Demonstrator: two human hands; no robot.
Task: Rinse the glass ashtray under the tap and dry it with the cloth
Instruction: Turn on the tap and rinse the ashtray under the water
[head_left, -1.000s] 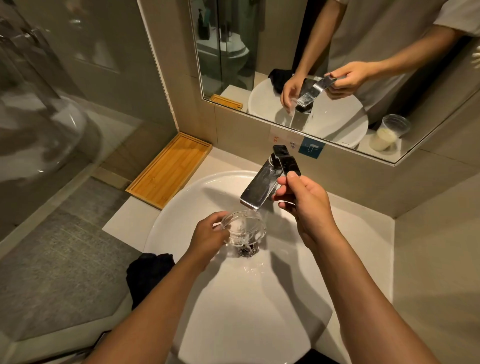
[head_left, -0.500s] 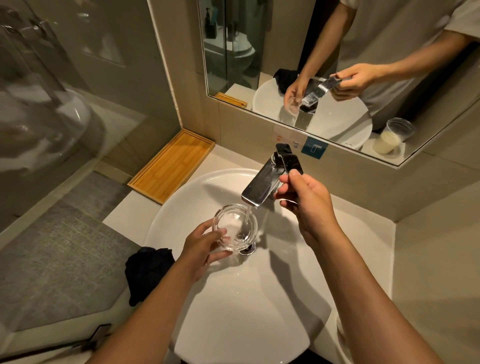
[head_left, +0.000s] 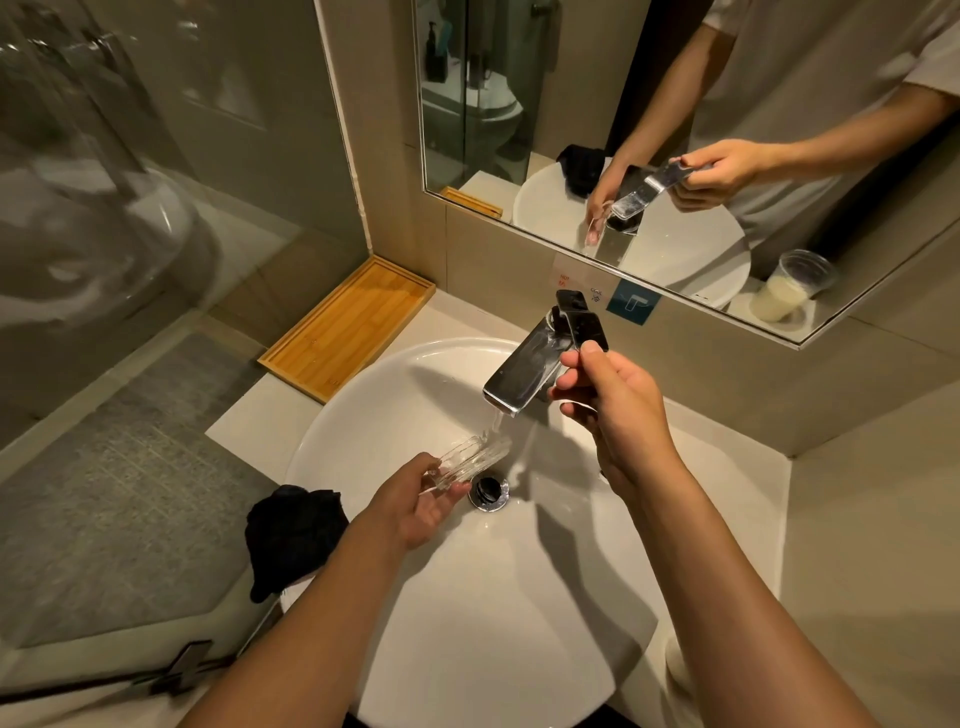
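My left hand (head_left: 415, 501) grips the clear glass ashtray (head_left: 470, 458), tilted on its side over the white basin (head_left: 363, 415) just left of the drain (head_left: 489, 491). Water runs from the chrome tap spout (head_left: 522, 376) onto the ashtray's upper edge. My right hand (head_left: 615, 410) has thumb and fingers closed on the tap's dark lever handle (head_left: 584, 322). A black cloth (head_left: 293, 532) lies bunched on the counter at the basin's left rim, beside my left forearm.
A bamboo tray (head_left: 348, 327) lies on the counter at the back left. The mirror (head_left: 675, 130) above the basin reflects my arms, the tap and a plastic cup. A glass shower partition (head_left: 130, 234) stands to the left.
The ashtray has turned from mouth-up under the stream to tilted on its side, held lower and left by my left hand. My right hand has stayed on the tap handle.
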